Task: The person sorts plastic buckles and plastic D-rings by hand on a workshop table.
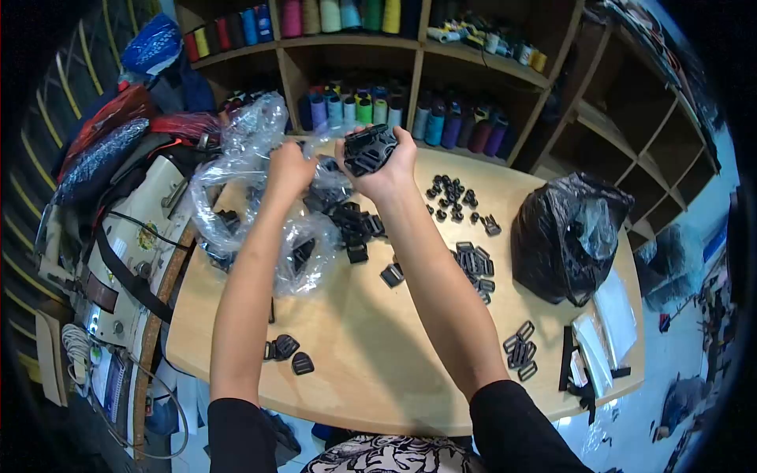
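My right hand [388, 169] is raised over the far part of the wooden table [378, 331], palm up, its fingers wrapped round several black plastic buckles [369, 150]. To its left, my left hand [292, 169] reaches to the clear plastic bag [307, 268], with its fingers curled at the bag's opening. What those fingers hold, if anything, is hidden. More black buckles [355, 229] lie in and beside the bag, under and between my hands.
Small black parts [449, 193] and buckle piles [473, 264] lie right of centre, with a black plastic bag [564, 236] beyond. Slider rings [520, 351] lie near right; other pieces [284, 347] near left. A sewing machine [142, 229] stands left; thread shelves [347, 39] behind.
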The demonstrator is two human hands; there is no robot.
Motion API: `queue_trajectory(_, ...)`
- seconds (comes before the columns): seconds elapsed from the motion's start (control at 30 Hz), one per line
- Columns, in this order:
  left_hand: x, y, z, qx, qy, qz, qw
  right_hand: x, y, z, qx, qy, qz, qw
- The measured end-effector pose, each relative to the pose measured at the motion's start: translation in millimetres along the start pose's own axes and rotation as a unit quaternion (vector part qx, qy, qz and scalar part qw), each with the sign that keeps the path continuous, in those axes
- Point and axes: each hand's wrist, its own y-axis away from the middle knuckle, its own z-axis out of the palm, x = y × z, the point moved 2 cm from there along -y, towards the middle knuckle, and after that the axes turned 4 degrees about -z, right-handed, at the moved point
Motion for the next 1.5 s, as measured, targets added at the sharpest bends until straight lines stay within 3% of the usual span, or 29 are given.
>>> queue_trajectory(0.03,-4,-3,5,-0.024,0.052,-0.027,0.998,4,-5,10,-0.006,0.004,0.005,1.000)
queue_trajectory(0.07,-6,-4,8,0.048,0.024,0.032,0.998,7,-10,15,0.045,0.033,-0.011,0.998)
queue_trajectory(0.1,-1,-4,2,0.054,0.025,0.031,0.998,10,-16,18,0.097,0.061,-0.027,0.993)
queue_trajectory(0.17,4,-1,-5,-0.052,0.121,-0.029,0.991,16,-27,18,0.096,0.065,-0.039,0.993)
queue_trajectory(0.23,0,-4,-4,-0.033,0.139,-0.028,0.989,20,-36,12,0.135,0.091,-0.049,0.985)
queue_trajectory(0.27,0,-3,-5,-0.021,0.151,-0.046,0.987,23,-46,3,0.055,0.115,-0.083,0.988)
queue_trajectory(0.37,-3,-5,1,-0.003,0.157,-0.056,0.986,28,-71,-15,0.049,0.128,-0.102,0.985)
queue_trajectory(0.4,-6,-5,2,0.007,0.152,-0.051,0.987,30,-60,-6,0.112,0.183,-0.110,0.970)
queue_trajectory(0.43,-5,-4,0,0.007,0.151,-0.052,0.987,29,-59,-3,0.112,0.182,-0.110,0.971)
queue_trajectory(0.5,-4,-3,-5,0.004,0.170,-0.055,0.984,25,-62,7,0.105,0.337,-0.082,0.932)
queue_trajectory(0.57,-2,-3,-8,-0.006,0.183,-0.054,0.982,18,-81,-3,0.089,0.382,-0.082,0.916)
queue_trajectory(0.63,3,-5,-12,-0.016,0.196,-0.052,0.979,7,-74,7,0.062,0.616,-0.084,0.781)
queue_trajectory(0.67,5,-7,-14,-0.008,0.191,-0.056,0.980,0,-69,14,0.062,0.615,-0.085,0.781)
queue_trajectory(0.7,6,-8,-15,-0.001,0.186,-0.061,0.981,-6,-59,29,0.024,0.756,-0.077,0.649)
queue_trajectory(0.77,2,-16,-15,0.005,0.198,-0.051,0.979,-19,-39,57,-0.055,0.947,-0.051,0.312)
queue_trajectory(0.8,0,-20,-15,0.010,0.210,-0.040,0.977,-22,-26,60,-0.149,0.945,-0.082,0.281)
queue_trajectory(0.83,-1,-24,-15,0.010,0.209,-0.040,0.977,-30,-25,54,-0.149,0.944,-0.083,0.281)
queue_trajectory(0.9,-5,-32,-13,0.007,0.208,-0.050,0.977,-33,-22,47,-0.280,0.952,-0.082,0.094)
queue_trajectory(0.93,-8,-35,-11,0.006,0.208,-0.049,0.977,-34,-28,47,-0.232,0.966,-0.099,0.056)
queue_trajectory(0.97,-9,-38,-8,-0.001,0.241,-0.054,0.969,-37,-31,49,-0.231,0.966,-0.100,0.056)
queue_trajectory(1.03,-5,-44,-12,0.001,0.276,-0.055,0.960,-39,-27,77,-0.188,0.937,-0.255,0.146)
queue_trajectory(1.1,-7,-45,-15,0.003,0.263,-0.045,0.964,-31,-21,83,-0.200,0.932,-0.275,0.124)
queue_trajectory(1.17,-11,-50,-18,0.009,0.253,-0.051,0.966,-27,-20,85,-0.221,0.925,-0.306,0.029)
queue_trajectory(1.2,-14,-54,-18,0.015,0.250,-0.056,0.967,-29,-21,87,-0.221,0.910,-0.334,0.107)
queue_trajectory(1.3,-19,-56,-20,0.015,0.267,-0.035,0.963,-24,-15,79,-0.269,0.891,-0.357,0.082)
queue_trajectory(1.33,-16,-51,-22,0.009,0.260,-0.037,0.965,-28,-11,83,-0.230,0.924,-0.284,0.116)
queue_trajectory(1.37,-10,-50,-26,0.005,0.263,-0.032,0.964,-33,-6,79,-0.223,0.925,-0.285,0.113)
queue_trajectory(1.43,3,-37,-35,-0.050,0.262,-0.074,0.961,-42,7,67,-0.266,0.871,-0.387,0.145)
queue_trajectory(1.5,11,-21,-49,-0.037,0.266,-0.076,0.960,-55,27,59,-0.269,0.868,-0.383,0.163)
